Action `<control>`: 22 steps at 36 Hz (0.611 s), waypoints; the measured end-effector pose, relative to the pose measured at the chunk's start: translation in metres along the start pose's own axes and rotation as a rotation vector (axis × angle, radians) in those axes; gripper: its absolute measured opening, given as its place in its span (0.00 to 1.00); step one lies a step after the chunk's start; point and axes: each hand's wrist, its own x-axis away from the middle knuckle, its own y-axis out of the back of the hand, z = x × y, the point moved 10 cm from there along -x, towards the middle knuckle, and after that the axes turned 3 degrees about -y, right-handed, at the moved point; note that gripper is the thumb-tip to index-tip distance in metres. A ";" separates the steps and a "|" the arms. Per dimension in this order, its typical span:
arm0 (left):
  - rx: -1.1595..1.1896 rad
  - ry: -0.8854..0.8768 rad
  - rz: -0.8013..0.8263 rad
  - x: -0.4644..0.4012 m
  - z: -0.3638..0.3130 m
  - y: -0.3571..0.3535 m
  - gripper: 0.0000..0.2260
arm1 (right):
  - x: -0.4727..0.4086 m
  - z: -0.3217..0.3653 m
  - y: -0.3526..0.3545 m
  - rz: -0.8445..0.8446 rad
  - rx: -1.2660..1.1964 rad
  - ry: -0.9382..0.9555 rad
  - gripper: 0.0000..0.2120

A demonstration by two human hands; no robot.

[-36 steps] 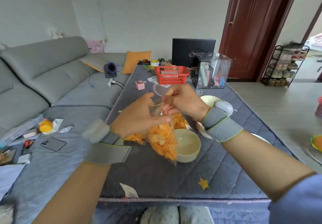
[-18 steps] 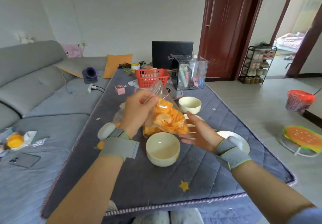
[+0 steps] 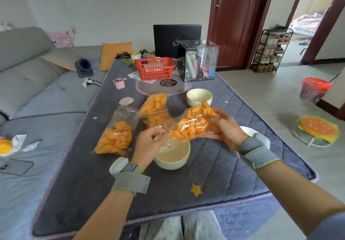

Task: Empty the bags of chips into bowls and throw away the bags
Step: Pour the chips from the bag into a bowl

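A clear bag of orange chips lies on its side in the air, its mouth pointing left over a cream bowl that holds nothing. My left hand pinches the bag's open mouth. My right hand cups the bag's bottom end from the right. Two more full chip bags rest on the table: one to the left and one behind. A second cream bowl stands farther back.
A white plate lies partly hidden under my right wrist. At the table's far end stand a red basket and a clear box. A red-lined waste bin sits on the floor at right. A grey sofa runs along the left.
The bag has been tipped from upright onto its side over the near bowl. My right hand moved from open beside the bag to cupping its bottom; my left hand slid to the mouth.
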 end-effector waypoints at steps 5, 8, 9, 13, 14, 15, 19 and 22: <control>-0.080 -0.026 0.017 0.007 0.020 -0.007 0.06 | -0.001 0.012 -0.003 -0.006 0.111 0.090 0.13; -0.049 -0.012 0.029 0.009 0.027 -0.008 0.13 | -0.002 0.021 -0.007 -0.013 0.167 0.138 0.12; -0.046 -0.013 0.039 0.010 0.030 -0.009 0.16 | -0.003 0.022 -0.009 -0.019 0.179 0.153 0.12; -0.008 0.031 0.123 0.011 0.042 -0.016 0.34 | -0.001 0.032 -0.016 -0.050 0.244 0.228 0.12; -0.010 0.038 0.143 0.011 0.044 -0.017 0.36 | -0.001 0.033 -0.018 -0.053 0.278 0.242 0.13; -0.011 0.040 0.158 0.011 0.044 -0.018 0.38 | 0.000 0.034 -0.021 -0.048 0.309 0.251 0.13; 0.002 0.050 0.209 0.009 0.047 -0.024 0.42 | 0.001 0.033 -0.038 0.027 0.372 0.246 0.09; -0.026 0.033 0.241 0.009 0.046 -0.030 0.42 | 0.004 0.035 -0.047 0.067 0.398 0.241 0.07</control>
